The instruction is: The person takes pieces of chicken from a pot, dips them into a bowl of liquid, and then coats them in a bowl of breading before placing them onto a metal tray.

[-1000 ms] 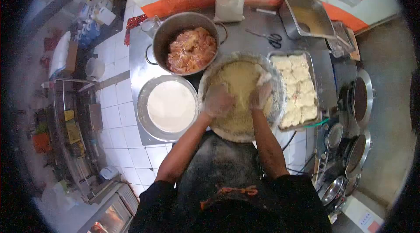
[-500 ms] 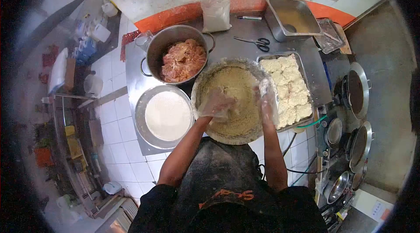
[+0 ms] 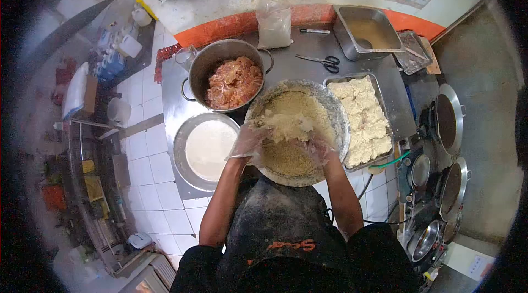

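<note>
Both my hands wear clear plastic gloves and are over a wide bowl (image 3: 342, 133) of pale breadcrumbs. Between them, above the crumbs, is a crumb-coated piece of meat (image 3: 286, 127). My left hand (image 3: 252, 142) grips its left end, and my right hand (image 3: 320, 147) holds its right end with the fingers curled. At the bowl's right stands a metal tray (image 3: 379, 85) with coated pieces (image 3: 360, 120) packed side by side. Left of the bowl are a pan (image 3: 181, 155) of white batter (image 3: 210, 151) and a pot (image 3: 195, 67) of raw seasoned meat (image 3: 234, 81).
At the back of the steel table (image 3: 308, 48) are a bag of white powder (image 3: 274, 28), a marker (image 3: 314, 31), black scissors (image 3: 324, 62) and a deep steel container (image 3: 368, 32). Large pans (image 3: 450, 120) stand on burners at the right. Shelves (image 3: 91, 183) line the left.
My right hand has moved from the bowl's right rim inward. Both hands now hold a coated piece raised above the crumbs. The view has shifted slightly.
</note>
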`<state>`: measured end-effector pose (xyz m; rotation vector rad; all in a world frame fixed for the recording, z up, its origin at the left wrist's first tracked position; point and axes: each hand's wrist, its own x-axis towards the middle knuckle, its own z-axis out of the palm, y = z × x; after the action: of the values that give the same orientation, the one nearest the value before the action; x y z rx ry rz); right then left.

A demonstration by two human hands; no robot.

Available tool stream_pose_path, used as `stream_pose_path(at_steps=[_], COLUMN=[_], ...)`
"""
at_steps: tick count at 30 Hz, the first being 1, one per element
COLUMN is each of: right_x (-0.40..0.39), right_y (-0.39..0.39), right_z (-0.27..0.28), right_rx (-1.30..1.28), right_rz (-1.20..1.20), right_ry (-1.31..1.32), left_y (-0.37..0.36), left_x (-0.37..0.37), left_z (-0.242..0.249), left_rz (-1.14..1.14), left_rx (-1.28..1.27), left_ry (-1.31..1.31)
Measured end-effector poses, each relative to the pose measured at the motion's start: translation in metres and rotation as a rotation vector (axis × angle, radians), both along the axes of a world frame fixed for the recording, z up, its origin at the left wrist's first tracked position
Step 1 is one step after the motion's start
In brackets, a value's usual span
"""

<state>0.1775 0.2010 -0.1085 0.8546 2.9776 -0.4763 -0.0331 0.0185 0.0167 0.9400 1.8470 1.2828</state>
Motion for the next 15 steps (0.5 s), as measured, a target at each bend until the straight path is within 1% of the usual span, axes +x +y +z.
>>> stream_pose_path(at_steps=[2,3,4,5,6,9,10,11,12,13,14,15], right_x=[0.005,0.009,0.016,0.025,0.035,0.059,0.063,0.069,0.077,0.088,0.095,0.099], right_y=[0.015,0.024,0.032,0.041,0.052,0.089,0.103,0.121,0.144,0.172,0.196,0.214], right_z=[0.006,0.01,0.014,0.02,0.026,0.055,0.073,0.085,0.088,0.087,0.084,0.077], right_rx=[-0.597,-0.806,-0.94,-1.027,-1.062,-1.088,-1.25,-1.413,-1.406,-0.863,-0.32,-0.311], right_rz=[-0.154,-0.23,-0.282,-0.317,-0.336,-0.366,-0.456,-0.546,-0.551,-0.301,-0.066,-0.079], right_ry=[0.278,0.368,0.428,0.471,0.495,0.554,0.612,0.669,0.687,0.527,0.343,0.352], left_y=[0.005,0.003,-0.001,-0.001,0.003,0.001,-0.004,-0.015,-0.022,-0.024,-0.023,-0.022], left_x=[0.006,0.003,-0.007,-0.008,-0.002,0.006,-0.003,-0.002,-0.001,0.001,0.004,0.006], left_z=[-0.03,-0.059,-0.095,-0.115,-0.112,-0.09,-0.158,-0.162,-0.163,-0.163,-0.161,-0.156], left_rz=[0.329,0.321,0.166,0.01,-0.008,-0.042,-0.424,-0.433,-0.445,-0.452,-0.461,-0.414], left_rx=[0.006,0.014,-0.065,-0.132,-0.116,-0.253,-0.193,-0.183,-0.037,0.117,0.133,0.089], left_ry=[-0.766,-0.772,-0.359,0.056,0.053,0.231,1.071,1.08,1.223,1.361,1.369,1.18])
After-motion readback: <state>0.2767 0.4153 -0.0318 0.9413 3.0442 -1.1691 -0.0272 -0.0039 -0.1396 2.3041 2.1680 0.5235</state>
